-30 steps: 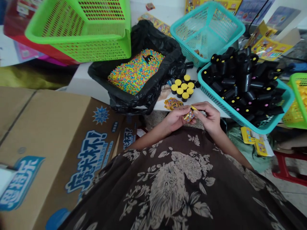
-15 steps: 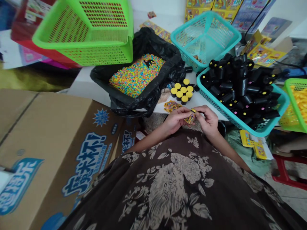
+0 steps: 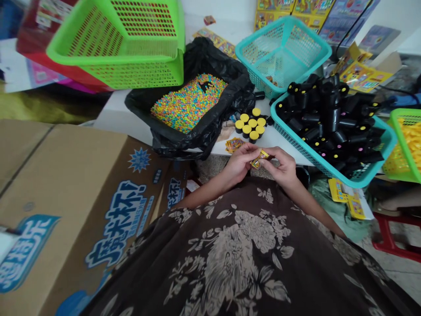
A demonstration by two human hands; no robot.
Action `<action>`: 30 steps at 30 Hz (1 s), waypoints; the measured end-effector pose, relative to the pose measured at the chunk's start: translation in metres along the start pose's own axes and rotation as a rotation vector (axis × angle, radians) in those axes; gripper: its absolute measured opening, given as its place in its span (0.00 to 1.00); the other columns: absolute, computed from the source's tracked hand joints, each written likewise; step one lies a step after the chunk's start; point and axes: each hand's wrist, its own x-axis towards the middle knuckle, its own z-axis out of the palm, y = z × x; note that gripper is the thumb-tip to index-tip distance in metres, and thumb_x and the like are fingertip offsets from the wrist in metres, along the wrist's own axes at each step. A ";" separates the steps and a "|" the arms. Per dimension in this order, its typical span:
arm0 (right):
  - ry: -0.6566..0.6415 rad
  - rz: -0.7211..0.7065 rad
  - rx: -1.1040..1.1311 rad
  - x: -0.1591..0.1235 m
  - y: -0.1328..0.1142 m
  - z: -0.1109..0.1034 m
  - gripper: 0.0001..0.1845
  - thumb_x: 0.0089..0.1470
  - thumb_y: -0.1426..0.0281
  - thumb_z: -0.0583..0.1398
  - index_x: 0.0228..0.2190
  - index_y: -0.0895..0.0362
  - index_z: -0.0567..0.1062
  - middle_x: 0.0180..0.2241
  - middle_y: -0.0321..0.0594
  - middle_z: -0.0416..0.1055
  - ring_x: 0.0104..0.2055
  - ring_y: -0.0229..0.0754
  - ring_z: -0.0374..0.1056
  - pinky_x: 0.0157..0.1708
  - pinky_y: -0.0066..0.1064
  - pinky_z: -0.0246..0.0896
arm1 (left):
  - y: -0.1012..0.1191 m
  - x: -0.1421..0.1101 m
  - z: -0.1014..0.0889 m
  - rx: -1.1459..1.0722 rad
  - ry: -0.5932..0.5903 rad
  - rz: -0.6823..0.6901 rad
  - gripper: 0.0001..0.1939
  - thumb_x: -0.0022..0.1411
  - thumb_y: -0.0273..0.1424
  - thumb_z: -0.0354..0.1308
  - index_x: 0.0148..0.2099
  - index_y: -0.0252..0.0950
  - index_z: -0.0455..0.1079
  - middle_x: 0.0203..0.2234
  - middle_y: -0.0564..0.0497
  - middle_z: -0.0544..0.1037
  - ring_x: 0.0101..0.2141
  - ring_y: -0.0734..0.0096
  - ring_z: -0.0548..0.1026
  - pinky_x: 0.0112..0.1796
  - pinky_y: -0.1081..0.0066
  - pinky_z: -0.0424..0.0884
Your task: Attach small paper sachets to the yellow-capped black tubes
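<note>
A small yellow-and-orange printed packet is pinched between both hands, just off the near edge of the white table. The left hand holds one end between thumb and forefinger, and the right hand pinches the other end, its remaining fingers curled rather than spread. (The packet's print is too small to read.)

A similar packet lies on the table just beyond the hands, near a tight cluster of yellow-capped black tubes. To the left, a black plastic bag holds multicoloured candy beads. To the right, a teal plastic basket is heaped with more black tubes. Left of the person, a cardboard carton carries large blue Chinese lettering that appears to read "魔术杯!".
</note>
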 end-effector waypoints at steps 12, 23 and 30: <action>0.221 -0.287 -0.214 -0.003 0.002 -0.003 0.07 0.62 0.66 0.68 0.43 0.49 0.81 0.44 0.42 0.82 0.44 0.47 0.78 0.43 0.45 0.77 | 0.014 -0.011 0.012 0.051 0.127 -0.139 0.23 0.61 0.50 0.71 0.36 0.36 0.70 0.27 0.52 0.78 0.26 0.73 0.77 0.25 0.75 0.67; 0.169 -0.308 -0.322 -0.005 -0.002 -0.004 0.20 0.64 0.67 0.66 0.57 0.50 0.75 0.44 0.44 0.78 0.42 0.49 0.76 0.39 0.43 0.78 | 0.021 -0.008 0.023 -0.131 0.083 -0.047 0.21 0.48 0.28 0.78 0.40 0.37 0.71 0.31 0.56 0.81 0.29 0.77 0.78 0.30 0.75 0.71; 0.189 -0.493 -0.496 -0.004 0.003 0.001 0.29 0.63 0.73 0.64 0.64 0.48 0.70 0.42 0.43 0.78 0.41 0.47 0.75 0.40 0.43 0.75 | 0.015 0.005 0.024 -0.233 0.042 -0.128 0.12 0.56 0.32 0.74 0.32 0.34 0.73 0.26 0.54 0.78 0.27 0.75 0.75 0.31 0.73 0.71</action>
